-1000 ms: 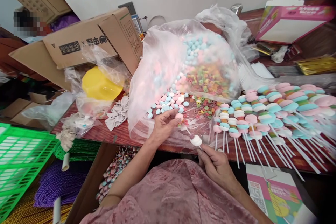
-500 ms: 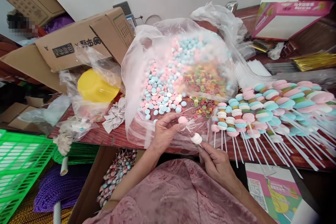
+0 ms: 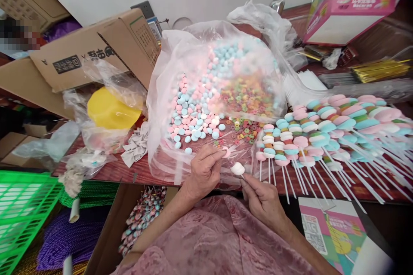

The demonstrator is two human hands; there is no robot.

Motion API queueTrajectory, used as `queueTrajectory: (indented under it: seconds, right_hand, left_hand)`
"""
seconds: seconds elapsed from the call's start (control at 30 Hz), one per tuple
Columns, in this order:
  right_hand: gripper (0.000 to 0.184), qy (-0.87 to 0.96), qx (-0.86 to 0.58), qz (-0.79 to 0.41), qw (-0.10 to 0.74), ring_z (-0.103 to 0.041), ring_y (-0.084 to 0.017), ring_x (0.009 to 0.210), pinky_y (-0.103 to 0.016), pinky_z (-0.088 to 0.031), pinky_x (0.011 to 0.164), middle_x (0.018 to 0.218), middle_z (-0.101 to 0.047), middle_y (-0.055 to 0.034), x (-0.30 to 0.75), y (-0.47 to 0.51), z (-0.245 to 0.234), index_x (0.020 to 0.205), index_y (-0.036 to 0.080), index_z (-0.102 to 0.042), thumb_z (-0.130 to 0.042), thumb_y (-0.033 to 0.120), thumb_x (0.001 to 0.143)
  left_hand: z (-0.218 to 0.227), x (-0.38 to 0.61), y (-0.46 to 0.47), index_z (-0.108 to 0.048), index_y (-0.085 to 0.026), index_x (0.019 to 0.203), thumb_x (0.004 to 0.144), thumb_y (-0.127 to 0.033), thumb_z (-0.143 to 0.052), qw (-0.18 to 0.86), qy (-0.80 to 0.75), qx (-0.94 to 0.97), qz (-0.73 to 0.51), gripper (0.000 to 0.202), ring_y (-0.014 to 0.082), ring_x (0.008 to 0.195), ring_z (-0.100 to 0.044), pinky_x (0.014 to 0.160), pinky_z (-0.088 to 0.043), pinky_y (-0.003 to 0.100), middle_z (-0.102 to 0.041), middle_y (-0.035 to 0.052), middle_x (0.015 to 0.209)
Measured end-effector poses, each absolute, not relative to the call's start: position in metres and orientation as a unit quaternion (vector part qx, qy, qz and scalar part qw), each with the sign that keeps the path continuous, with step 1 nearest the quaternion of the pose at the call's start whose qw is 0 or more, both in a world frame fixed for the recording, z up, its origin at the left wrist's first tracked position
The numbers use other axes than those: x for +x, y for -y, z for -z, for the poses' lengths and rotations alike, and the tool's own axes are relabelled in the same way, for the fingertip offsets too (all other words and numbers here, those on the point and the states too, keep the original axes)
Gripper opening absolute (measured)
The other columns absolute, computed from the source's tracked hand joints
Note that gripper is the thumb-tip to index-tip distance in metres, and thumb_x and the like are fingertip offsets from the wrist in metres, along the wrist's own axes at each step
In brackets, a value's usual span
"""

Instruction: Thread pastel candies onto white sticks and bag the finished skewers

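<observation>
L hand (image 3: 204, 172): pinching 1 pink candy (image 3: 226, 152). R hand (image 3: 263, 193): pinching stick (image 3: 242, 176) w/ white candy (image 3: 238, 168). Surface (image 3: 129, 174): loose candies (image 3: 193, 124) ctr., asst. candy sticks (image 3: 326, 126) to R.

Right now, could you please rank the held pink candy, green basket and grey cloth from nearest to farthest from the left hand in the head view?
1. Pink candy, pinched by the left hand.
2. Grey cloth, to the hand's left.
3. Green basket, at the picture's far left.

Left hand (image 3: 204, 172) and right hand (image 3: 263, 193) close together, fingertips (image 3: 220, 153) pinched, forearms (image 3: 161, 226) angled inward
</observation>
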State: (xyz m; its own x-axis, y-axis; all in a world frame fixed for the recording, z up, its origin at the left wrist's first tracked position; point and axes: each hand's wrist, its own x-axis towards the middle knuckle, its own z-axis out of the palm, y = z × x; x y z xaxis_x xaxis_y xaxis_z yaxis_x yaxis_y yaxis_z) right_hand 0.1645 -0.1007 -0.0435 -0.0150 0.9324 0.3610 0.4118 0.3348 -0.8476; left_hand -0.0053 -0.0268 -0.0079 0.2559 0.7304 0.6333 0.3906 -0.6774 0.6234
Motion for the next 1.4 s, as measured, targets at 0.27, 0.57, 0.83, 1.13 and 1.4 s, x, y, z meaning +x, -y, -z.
queueTrajectory:
  seconds: [0.27, 0.57, 0.83, 1.13, 1.4]
  right_hand:
    - [0.027, 0.635, -0.538, -0.298, 0.468, -0.045, -0.011, 0.044, -0.023, -0.041, 0.046, 0.053, -0.051, 0.0031, 0.162, 0.099, 0.043, 0.090, 0.019, -0.069, -0.044, 0.027, 0.097]
    - [0.029, 0.674, -0.540, -0.245, 0.440, -0.050, -0.014, 0.042, -0.026, -0.046, 0.049, 0.053, -0.057, 0.0007, 0.168, 0.099, 0.048, 0.106, 0.019, -0.072, -0.046, 0.023, 0.094]
    - [0.028, 0.634, -0.539, -0.308, 0.462, -0.046, -0.011, 0.040, -0.022, -0.041, 0.044, 0.050, -0.052, 0.0031, 0.162, 0.104, 0.044, 0.084, 0.019, -0.068, -0.044, 0.027, 0.096]
    - [0.031, 0.576, -0.556, -0.336, 0.497, -0.045, -0.010, 0.044, -0.022, -0.038, 0.048, 0.051, -0.049, 0.0035, 0.167, 0.103, 0.037, 0.071, 0.018, -0.061, -0.048, 0.031, 0.096]
    - [0.039, 0.412, -0.553, -0.446, 0.571, -0.041, -0.010, 0.053, -0.022, -0.033, 0.048, 0.059, -0.046, 0.0021, 0.188, 0.109, 0.039, 0.065, 0.018, -0.053, -0.054, 0.040, 0.096]
  left_hand:
    - [0.009, 0.003, 0.029, -0.071, -0.023, 0.109, 0.087, -0.019, -0.067, 0.313, -0.381, 0.698, -0.519, 0.023, 0.0170, 0.096, -0.068, 0.085, -0.057, 0.030, -0.072, 0.0071, 0.105]
    - [0.011, -0.004, 0.025, -0.075, -0.022, 0.104, 0.091, -0.028, -0.062, 0.394, -0.420, 0.669, -0.470, 0.019, 0.0180, 0.093, -0.070, 0.087, -0.056, 0.032, -0.076, 0.0056, 0.100]
    - [0.014, 0.004, 0.035, -0.073, -0.025, 0.112, 0.091, -0.016, -0.061, 0.323, -0.346, 0.728, -0.496, 0.026, 0.0175, 0.097, -0.072, 0.089, -0.058, 0.032, -0.077, 0.0051, 0.105]
    - [0.002, 0.016, 0.027, -0.075, -0.019, 0.107, 0.093, -0.025, -0.059, 0.445, -0.305, 0.742, -0.399, 0.022, 0.0179, 0.094, -0.072, 0.085, -0.058, 0.029, -0.077, 0.0083, 0.102]
    - [-0.009, 0.030, -0.080, -0.074, -0.014, 0.091, 0.090, -0.029, -0.055, 0.303, -0.435, 0.788, -0.314, 0.023, 0.0160, 0.071, -0.064, 0.071, -0.051, 0.028, -0.073, 0.0058, 0.083]
